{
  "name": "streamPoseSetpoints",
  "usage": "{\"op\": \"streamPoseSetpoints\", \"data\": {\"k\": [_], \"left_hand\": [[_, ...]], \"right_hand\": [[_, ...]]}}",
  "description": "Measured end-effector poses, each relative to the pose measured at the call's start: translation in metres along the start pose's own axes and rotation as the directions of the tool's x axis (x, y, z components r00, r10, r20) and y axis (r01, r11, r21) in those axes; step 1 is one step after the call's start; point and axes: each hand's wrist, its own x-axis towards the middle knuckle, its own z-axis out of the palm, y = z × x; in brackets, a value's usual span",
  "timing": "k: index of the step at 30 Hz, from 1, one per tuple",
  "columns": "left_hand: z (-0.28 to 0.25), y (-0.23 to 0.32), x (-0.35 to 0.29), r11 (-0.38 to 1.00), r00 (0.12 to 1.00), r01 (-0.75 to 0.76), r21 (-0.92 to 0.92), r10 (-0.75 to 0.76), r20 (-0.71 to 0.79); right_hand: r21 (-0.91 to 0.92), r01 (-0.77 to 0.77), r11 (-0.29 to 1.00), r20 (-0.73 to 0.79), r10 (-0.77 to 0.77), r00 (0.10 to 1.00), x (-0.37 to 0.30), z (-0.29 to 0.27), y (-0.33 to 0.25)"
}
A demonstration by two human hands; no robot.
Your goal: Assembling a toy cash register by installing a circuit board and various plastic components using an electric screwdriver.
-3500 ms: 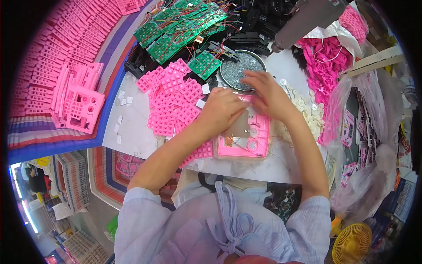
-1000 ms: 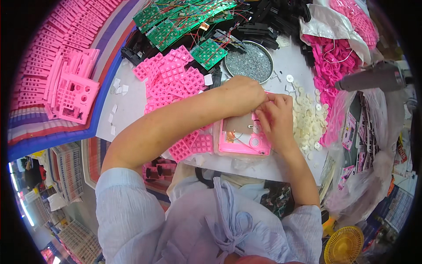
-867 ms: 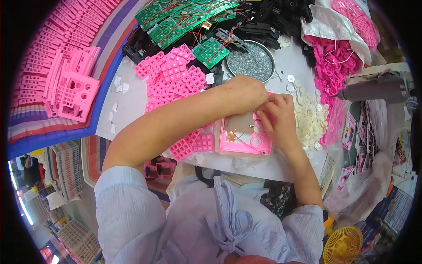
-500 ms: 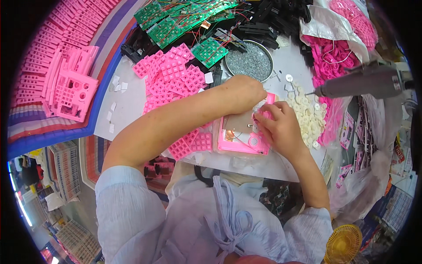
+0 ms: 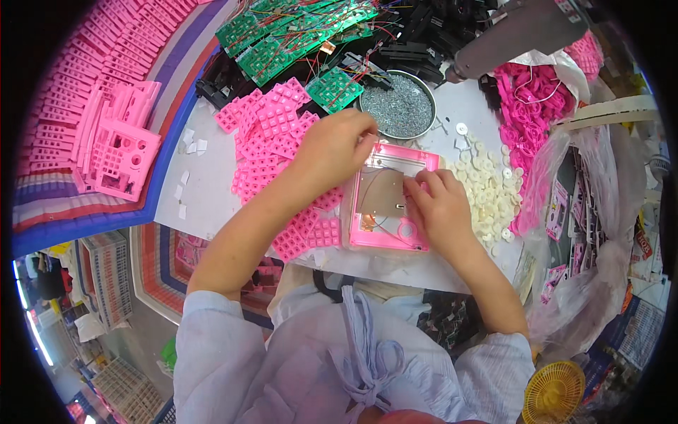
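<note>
A pink rectangular plastic case (image 5: pixel 389 240) lies open side up on the table in front of me. Inside it are a grey-brown flat plate (image 5: pixel 381 196), thin wires and a small ring-shaped part at the lower right. My left hand (image 5: pixel 344 145) is closed at the case's upper left corner, fingertips pinched together; what they hold, if anything, is too small to make out. Bent over the case's right side, my right hand (image 5: pixel 439 205) grips its edge, with the fingertips reaching in beside the plate.
Left of the case lie pink keypads (image 5: pixel 275 152). Beyond it stand a round tin of screws (image 5: pixel 399 106) and wired green circuit boards (image 5: pixel 304 42). White discs (image 5: pixel 487 187) are heaped to the right. An electric screwdriver (image 5: pixel 522 39) hangs at upper right. Pink shells (image 5: pixel 120 152) fill the left side.
My left hand has drawn back leftward from the case's upper right to its upper left corner, uncovering the inside. The right hand stays nearly in place. The screwdriver has swung up and away.
</note>
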Motion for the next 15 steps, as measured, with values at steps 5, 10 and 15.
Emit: {"op": "streamPoseSetpoints", "data": {"k": [5,10,15], "left_hand": [[0.010,-0.001,0.004,0.965,0.992,0.122,0.233,-0.126,0.003],[0.026,0.000,0.002,0.972,0.992,-0.052,0.231,0.076,-0.098],[0.021,0.014,-0.012,0.984,0.980,-0.161,0.073,0.168,-0.102]], "right_hand": [[0.070,-0.010,0.998,0.026,0.008,1.000,0.003,-0.003,0.002],[0.197,-0.027,0.980,-0.058,0.039,0.998,0.010,-0.010,0.015],[0.526,-0.220,0.822,-0.091,0.311,0.946,0.036,-0.003,0.008]]}}
